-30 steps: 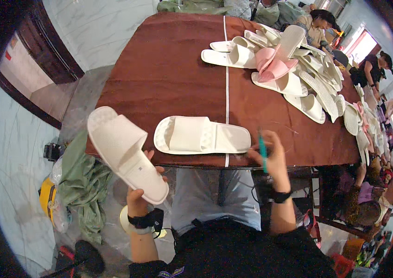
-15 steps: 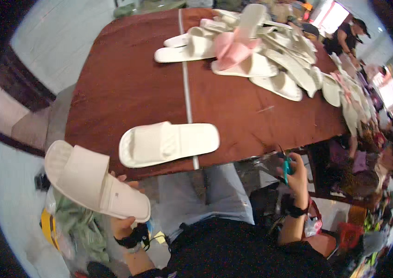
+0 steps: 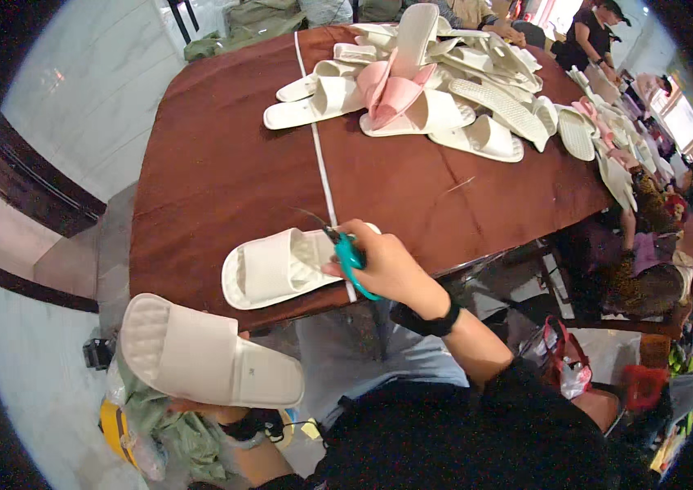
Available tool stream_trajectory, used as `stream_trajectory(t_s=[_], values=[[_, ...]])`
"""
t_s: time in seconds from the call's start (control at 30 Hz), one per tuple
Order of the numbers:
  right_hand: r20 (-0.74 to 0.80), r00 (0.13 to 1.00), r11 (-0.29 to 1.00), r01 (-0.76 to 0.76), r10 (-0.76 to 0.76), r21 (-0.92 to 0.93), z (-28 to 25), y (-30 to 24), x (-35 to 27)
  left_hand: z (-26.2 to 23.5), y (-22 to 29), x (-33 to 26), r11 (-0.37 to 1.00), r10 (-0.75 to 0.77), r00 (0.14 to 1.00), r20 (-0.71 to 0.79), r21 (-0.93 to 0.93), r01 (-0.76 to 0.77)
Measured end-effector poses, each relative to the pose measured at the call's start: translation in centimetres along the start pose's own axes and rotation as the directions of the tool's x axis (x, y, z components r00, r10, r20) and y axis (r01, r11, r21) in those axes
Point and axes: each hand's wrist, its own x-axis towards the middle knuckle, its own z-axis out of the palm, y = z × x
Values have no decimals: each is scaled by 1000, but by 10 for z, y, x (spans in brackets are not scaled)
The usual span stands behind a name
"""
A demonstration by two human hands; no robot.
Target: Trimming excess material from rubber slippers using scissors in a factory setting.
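A white slide slipper point(image 3: 199, 351) is in my left hand point(image 3: 206, 408), which is closed under it and largely hidden by its sole. This slipper is off the table's near-left edge, its upper side facing me. My right hand point(image 3: 395, 269) is wrapped round a pair of small scissors with teal handles point(image 3: 350, 265), dark blades pointing up and left. It hovers over the heel part of a second white slipper point(image 3: 265, 268), which lies on the brown tabletop point(image 3: 224, 163). Whether the right fingers touch that slipper I cannot tell.
A heap of white slippers point(image 3: 477, 102), with pink ones point(image 3: 395, 94) among them, covers the table's far right. A pale strip point(image 3: 319, 155) crosses the cloth. Another person point(image 3: 591, 37) stands at the far right. Green sacking point(image 3: 179, 441) lies on the floor at left.
My right hand has swung left with the scissors, from beside the table edge to above the lying slipper. My left hand has shifted the held slipper slightly right and down.
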Motion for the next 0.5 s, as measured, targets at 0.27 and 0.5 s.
stream_trajectory(t_s=[0.27,0.5], values=[[106,988,955,-140,115,263,68,-6,31,-48,27,-53,786,-205,979,16,-593,174],[311,938,45,-321,150,946,10,-28,-8,-95,70,-125,263,-308,946,105,-946,190]])
